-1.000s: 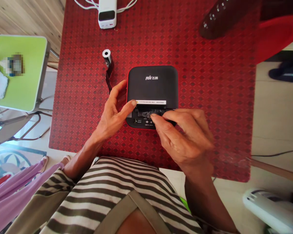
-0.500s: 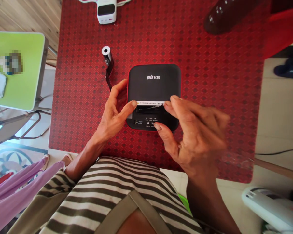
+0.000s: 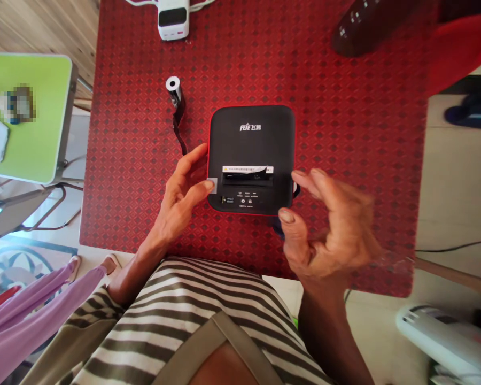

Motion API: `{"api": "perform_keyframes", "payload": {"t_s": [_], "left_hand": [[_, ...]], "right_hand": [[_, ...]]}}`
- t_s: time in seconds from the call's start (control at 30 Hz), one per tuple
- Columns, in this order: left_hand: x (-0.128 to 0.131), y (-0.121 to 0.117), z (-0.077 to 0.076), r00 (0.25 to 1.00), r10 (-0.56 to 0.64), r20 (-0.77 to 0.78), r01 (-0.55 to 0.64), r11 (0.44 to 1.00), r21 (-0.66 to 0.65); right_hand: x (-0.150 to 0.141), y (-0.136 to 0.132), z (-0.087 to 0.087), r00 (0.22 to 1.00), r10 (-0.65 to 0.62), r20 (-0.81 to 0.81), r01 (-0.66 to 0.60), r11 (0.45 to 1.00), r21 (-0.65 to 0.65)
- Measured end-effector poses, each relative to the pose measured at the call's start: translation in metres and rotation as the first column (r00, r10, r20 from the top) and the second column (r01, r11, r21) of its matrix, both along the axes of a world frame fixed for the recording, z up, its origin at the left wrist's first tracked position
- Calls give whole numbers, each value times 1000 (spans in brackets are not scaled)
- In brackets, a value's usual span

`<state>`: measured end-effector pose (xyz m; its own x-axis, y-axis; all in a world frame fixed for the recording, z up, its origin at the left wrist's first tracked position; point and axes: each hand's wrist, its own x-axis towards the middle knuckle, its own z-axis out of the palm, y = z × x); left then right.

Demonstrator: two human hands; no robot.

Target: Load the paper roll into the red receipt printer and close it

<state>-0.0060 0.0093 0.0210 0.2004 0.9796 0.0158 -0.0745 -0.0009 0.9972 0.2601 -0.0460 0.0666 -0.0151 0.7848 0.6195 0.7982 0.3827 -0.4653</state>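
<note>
A black receipt printer (image 3: 251,147) with red edging lies flat on the table in front of me. A black strip of paper (image 3: 250,174) pokes up from its slot, over part of a white warning label. My left hand (image 3: 182,195) is at its left side, thumb on the clear sticker at the rim and fingers against the side. At the lower right corner my right hand (image 3: 328,219) hovers close, thumb and fingers apart with nothing between them. Further up lies a small paper roll (image 3: 173,92), its dark tail trailing toward my left hand.
A white power bank (image 3: 173,20) with cables sits at the table's far side. A dark bottle (image 3: 356,32) lies at the far right. Left of the red table (image 3: 124,160) stands a green table (image 3: 44,144) with papers. A person's purple-trousered legs (image 3: 28,315) show lower left.
My right hand has let go of the paper strip and moved right, off the printer. My left thumb has slid back from the label to the printer's left edge.
</note>
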Motion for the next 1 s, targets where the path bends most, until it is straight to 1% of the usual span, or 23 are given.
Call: {"api": "perform_keyframes", "payload": {"t_s": [0.1, 0.2, 0.27, 0.4, 0.53, 0.67, 0.77, 0.9, 0.97, 1.0], "left_hand": [[-2, -6, 2, 1000, -16, 5, 16, 1000, -1], [0, -7, 3, 999, 30, -22, -30, 999, -17], [2, -6, 3, 998, 50, -32, -51, 998, -23], [6, -5, 0, 998, 57, -26, -57, 998, -10], [9, -6, -2, 999, 47, -1, -47, 999, -2], [12, -8, -1, 998, 58, -29, -58, 998, -18], [15, -9, 0, 996, 81, -24, -82, 997, -13], [17, -9, 1, 998, 57, 13, -57, 998, -5], [15, -9, -1, 998, 58, 3, -58, 998, 6], [14, -10, -3, 998, 60, -9, -59, 998, 17]], "right_hand": [[-3, -7, -11, 998, -46, -48, 46, 999, -4], [-10, -13, -20, 991, -75, -112, 79, 996, 29], [-14, -15, -23, 985, -110, -135, 115, 993, 32], [-19, -17, -25, 976, -164, -140, 166, 986, 3], [-14, -14, -31, 983, -144, -117, 151, 987, 56], [-12, -10, -37, 987, -132, -96, 139, 988, 68], [-13, -9, -40, 986, -143, -89, 150, 985, 87], [-11, -10, -41, 985, -137, -109, 147, 986, 84], [-5, -9, -35, 981, -140, -137, 145, 989, 26], [-2, -8, -30, 980, -141, -138, 146, 989, 25]]}}
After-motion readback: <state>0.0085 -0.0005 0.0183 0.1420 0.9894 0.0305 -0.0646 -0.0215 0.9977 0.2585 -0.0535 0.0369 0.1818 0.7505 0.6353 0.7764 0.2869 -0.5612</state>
